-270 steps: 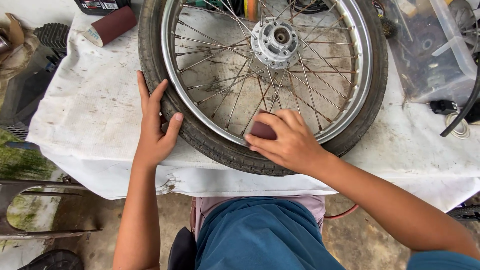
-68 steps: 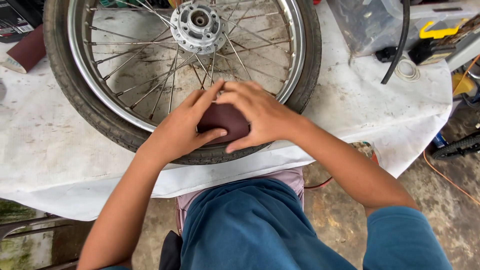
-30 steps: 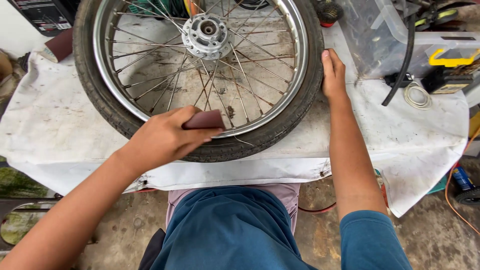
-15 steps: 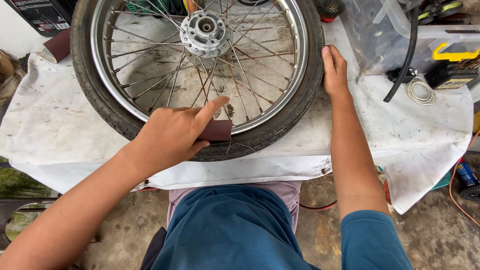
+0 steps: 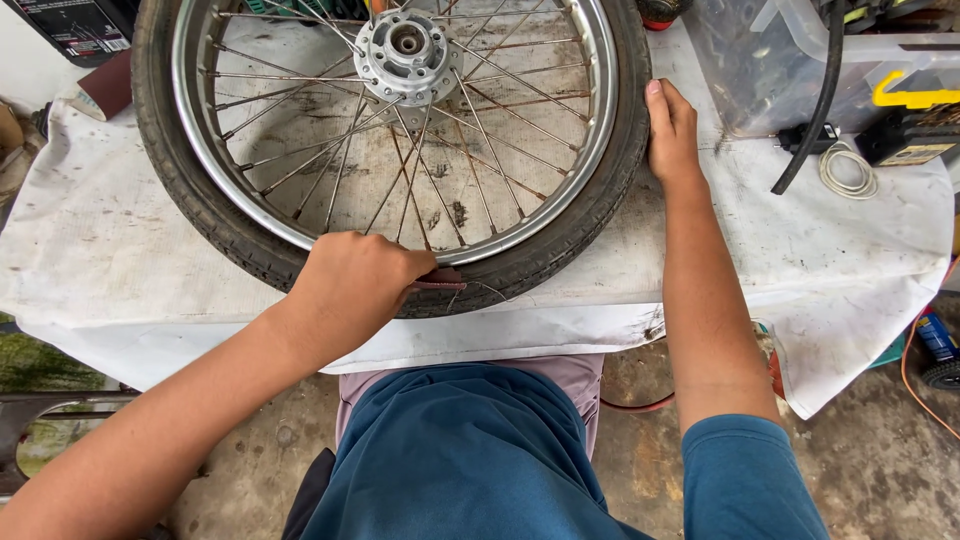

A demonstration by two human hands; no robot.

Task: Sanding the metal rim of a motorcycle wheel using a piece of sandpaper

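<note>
Sanding step: left hand [image 5: 350, 285] fingers closed on brown sandpaper pad [image 5: 440, 283] against chrome spoked wheel rim [image 5: 540, 215]; right hand [image 5: 672, 130] flat, open, bracing black tyre [image 5: 625, 170]; next calls for steady pressure

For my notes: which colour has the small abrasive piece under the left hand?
Dark reddish-brown abrasive piece, pressed by the left hand; head view.

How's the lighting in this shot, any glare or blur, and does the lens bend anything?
Head view: soft, even daylight with only faint shadows; mild glare on the shiny silver spoked wheel rim; the left hand pressing the small dark red sanding pad and the right hand on the black rubber tyre look sharp; the wide lens bows the white cloth-covered table at its edges.
</note>
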